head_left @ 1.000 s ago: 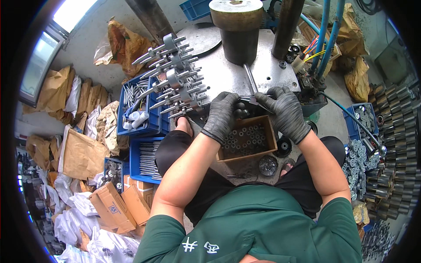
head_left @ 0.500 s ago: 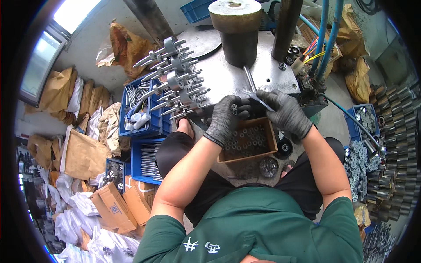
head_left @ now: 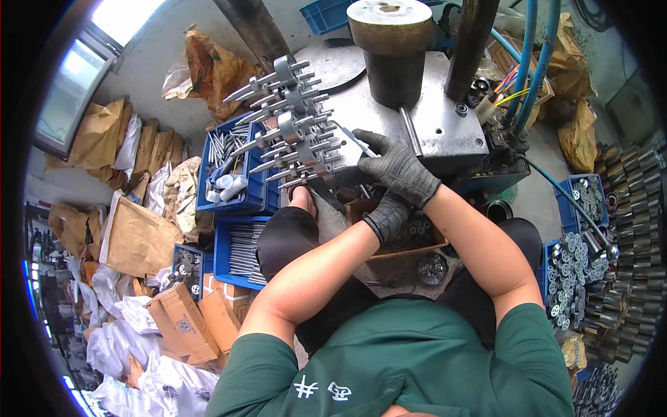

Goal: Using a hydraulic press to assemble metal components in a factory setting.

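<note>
My gloved right hand (head_left: 401,170) is closed round a thin pale tool (head_left: 358,142), perhaps tweezers. Its narrow end points up and left, to the side of a group of metal shafts with thick rings (head_left: 286,126). Lower down, my gloved left hand (head_left: 389,217) is over the wooden box (head_left: 406,253), partly under my right hand. Its fingers are hidden, so what it holds cannot be seen. Small round metal parts (head_left: 419,227) lie in the box. A single metal rod (head_left: 410,132) rests on the steel plate (head_left: 438,90), beneath the press ram (head_left: 394,62).
Blue bins of metal shafts (head_left: 243,254) and mixed parts (head_left: 226,149) stand at the left. Cardboard boxes (head_left: 182,326) lie nearer. At the right are blue hoses (head_left: 545,62), a bin of wheel-shaped parts (head_left: 570,271) and stacked metal cylinders (head_left: 632,243).
My right hand has moved left with the thin tool, toward the shafts. My left hand has dropped lower, to the box. The whole view has shifted slightly.
</note>
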The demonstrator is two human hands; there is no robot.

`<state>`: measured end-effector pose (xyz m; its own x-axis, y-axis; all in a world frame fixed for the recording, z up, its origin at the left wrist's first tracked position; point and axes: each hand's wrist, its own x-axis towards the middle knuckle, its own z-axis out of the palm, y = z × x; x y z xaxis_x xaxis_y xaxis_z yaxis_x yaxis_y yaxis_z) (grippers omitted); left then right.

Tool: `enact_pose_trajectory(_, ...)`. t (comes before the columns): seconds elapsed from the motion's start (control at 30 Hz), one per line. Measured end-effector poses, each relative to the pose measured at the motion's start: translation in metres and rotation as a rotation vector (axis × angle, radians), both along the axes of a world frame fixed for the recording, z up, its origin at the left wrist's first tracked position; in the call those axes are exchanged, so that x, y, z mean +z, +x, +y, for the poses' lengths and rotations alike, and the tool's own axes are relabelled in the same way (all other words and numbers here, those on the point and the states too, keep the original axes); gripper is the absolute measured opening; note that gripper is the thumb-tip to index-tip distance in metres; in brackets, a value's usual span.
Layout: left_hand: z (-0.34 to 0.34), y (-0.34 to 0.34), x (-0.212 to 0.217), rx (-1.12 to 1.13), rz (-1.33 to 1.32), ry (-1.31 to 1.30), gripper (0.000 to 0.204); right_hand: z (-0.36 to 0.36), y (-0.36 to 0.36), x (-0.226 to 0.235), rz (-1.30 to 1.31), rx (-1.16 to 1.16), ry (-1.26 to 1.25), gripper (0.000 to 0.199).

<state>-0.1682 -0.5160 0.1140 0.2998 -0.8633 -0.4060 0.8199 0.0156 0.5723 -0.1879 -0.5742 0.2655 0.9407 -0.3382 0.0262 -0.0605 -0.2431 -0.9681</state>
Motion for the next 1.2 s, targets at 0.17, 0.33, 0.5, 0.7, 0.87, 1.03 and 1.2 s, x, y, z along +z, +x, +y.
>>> enact_pose_trajectory(0.17, 0.005, -0.007, 0.045, -0.012, -0.16, 0.081, 0.036, -0.012, 0.004, -0.016, -0.07, 0.066, 0.07, 0.061)
enact_pose_trajectory(0.33, 0.017, -0.006, 0.099, -0.167, -0.294, 0.396, 0.037, -0.01, 0.005, 0.002, 0.049, 0.111, 0.082, 0.062)
enact_pose_trajectory(0.5, 0.01, 0.002, 0.069, -0.188, -0.206, 0.307, 0.022, -0.005, 0.008, 0.012, 0.047, 0.105, -0.062, 0.063)
enact_pose_trajectory(0.7, 0.008, 0.015, -0.016, 0.085, -0.21, -0.03, 0.031, 0.014, 0.015, 0.006, -0.02, 0.099, -0.027, 0.059)
enact_pose_trajectory(0.87, -0.019, 0.013, -0.054, 0.219, -0.008, -0.001, 0.038, 0.009, 0.006, 0.015, 0.006, 0.082, -0.039, 0.058)
enact_pose_trajectory(1.03, -0.03, 0.017, -0.094, 0.179, 0.03, -0.158, 0.039, 0.006, 0.009, -0.006, -0.085, 0.026, -0.053, 0.058)
enact_pose_trajectory(1.2, -0.028, 0.019, -0.095, 0.161, 0.068, -0.131, 0.039, 0.007, 0.003, 0.016, 0.04, 0.063, 0.01, 0.06)
